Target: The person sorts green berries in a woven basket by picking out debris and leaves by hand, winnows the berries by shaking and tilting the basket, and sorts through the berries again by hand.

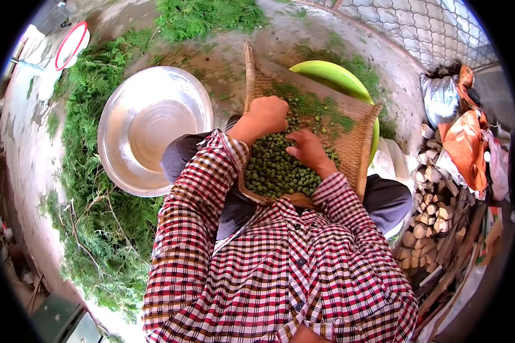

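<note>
A woven winnowing basket (357, 154) rests across my lap, tilted, with its flared end away from me. Small round green cones (277, 174) are heaped in its near part, and feathery green sprigs (335, 117) lie farther up. Over the basket's left side, my left hand (266, 117) is closed with its knuckles up; whatever its fingers hold is hidden. My right hand (312, 151) is just above the heap, thumb and fingers curled in towards the cones. I cannot make out what is between those fingertips.
At my left stands a wide metal basin (154, 123), with cut evergreen branches (91, 137) spread around it. A lime-green basin (332, 71) is partly behind the basket. Stacked firewood (426, 228) and an orange bag (463, 146) are at the right.
</note>
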Tool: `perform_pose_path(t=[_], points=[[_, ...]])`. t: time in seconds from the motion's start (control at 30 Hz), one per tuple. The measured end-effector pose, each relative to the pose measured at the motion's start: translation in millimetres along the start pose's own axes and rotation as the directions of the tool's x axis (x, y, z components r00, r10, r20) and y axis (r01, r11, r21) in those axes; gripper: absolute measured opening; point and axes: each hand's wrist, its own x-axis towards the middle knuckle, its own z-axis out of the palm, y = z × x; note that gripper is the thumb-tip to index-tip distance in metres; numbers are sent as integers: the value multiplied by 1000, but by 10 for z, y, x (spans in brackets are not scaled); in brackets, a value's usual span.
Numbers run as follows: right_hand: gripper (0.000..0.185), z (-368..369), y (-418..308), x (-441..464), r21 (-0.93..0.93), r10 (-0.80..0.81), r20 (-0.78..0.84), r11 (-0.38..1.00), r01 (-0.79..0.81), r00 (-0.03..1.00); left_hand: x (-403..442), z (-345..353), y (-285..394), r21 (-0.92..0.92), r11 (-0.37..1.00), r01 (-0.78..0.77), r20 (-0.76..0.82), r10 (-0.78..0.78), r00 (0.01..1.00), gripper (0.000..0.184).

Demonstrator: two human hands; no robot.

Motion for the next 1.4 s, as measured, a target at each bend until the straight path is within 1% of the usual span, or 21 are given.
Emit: perform_pose_path(t=[0.03, 0.07, 0.17, 0.27, 0.33, 0.47, 0.53, 0.57, 0.63, 0.67, 0.7, 0.77, 0.83, 0.87, 0.93, 1.0, 1.03, 1.1, 1.17, 1.23, 1.4], points=[[22, 66, -16, 38, -115, -63, 31, 991, 66, 998, -2, -5, -1, 4, 1000, -5, -1, 5, 1000, 27], [22, 122, -32, 68, -114, -64, 35, 991, 68, 997, -1, -12, -2, 2, 1000, -1, 0, 1, 1000, 27], [24, 200, -47, 111, -172, 29, 69, 985, -16, 997, 7, -43, 10, -21, 1000, 10, 16, -9, 1000, 27], [19, 311, 88, 124, -134, -46, 35, 990, 50, 998, 6, -47, 5, -27, 1000, 11, 12, -11, 1000, 27], [21, 362, 86, 112, -270, -50, -19, 962, 43, 999, 16, -34, 4, -21, 1000, 8, 11, -8, 1000, 26], [21, 423, 250, 89, -265, -69, -51, 963, 53, 996, 19, -15, 1, -20, 1000, 12, 6, -12, 1000, 25], [12, 235, 139, 7, -110, 62, 86, 993, -52, 994, 12, -5, 2, -12, 1000, 21, -27, -22, 999, 26], [12, 163, 136, -51, -112, 61, 86, 992, -51, 994, 6, -13, 2, -13, 1000, 22, -29, -22, 999, 26], [17, 3, 182, -174, 293, 324, 105, 893, -341, 940, -18, -43, 0, -5, 1000, 19, -39, -19, 999, 26], [15, -97, 226, -198, 306, 365, 149, 867, -393, 919, -25, -64, -5, -5, 1000, 18, -40, -18, 999, 26], [15, -169, 249, -214, 306, 367, 146, 866, -395, 919, -27, -97, -10, -20, 1000, 18, -50, -19, 999, 26], [11, -268, 280, -230, 445, 452, 155, 762, -471, 878, -33, -185, -6, -34, 999, 12, -62, -14, 998, 27], [10, -281, 304, -192, 495, 457, 121, 742, -453, 881, -63, -300, -17, -195, 980, -34, -152, 4, 988, 25], [9, -269, 339, -150, 507, 428, 98, 755, -416, 898, -65, -321, -44, -195, 980, -31, -153, 1, 988, 25], [9, -269, 298, -59, 517, 398, 78, 768, -378, 914, -58, -349, -94, -381, 921, -84, -245, -13, 969, 27], [10, -224, 211, 63, 376, 390, 68, 843, -386, 918, -33, -325, -125, -379, 922, -75, -257, -27, 966, 28], [10, -163, 253, 137, 375, 387, 71, 844, -384, 919, -27, -319, -138, -377, 924, -68, -267, -39, 963, 29], [14, -4, 356, 277, 194, 282, 62, 938, -288, 958, -31, -317, -141, -384, 921, -69, -273, -41, 961, 29], [15, 76, 387, 352, 181, 233, 61, 954, -240, 971, -35, -321, -136, -392, 917, -72, -277, -43, 960, 29], [14, 134, 405, 417, -247, 132, 71, 963, -111, 989, -47, -337, -119, -370, 928, -50, -268, -56, 962, 29], [13, 140, 296, 372, -122, 110, 66, 987, -101, 992, -49, -303, -121, -329, 939, -97, -320, -15, 947, 27]])
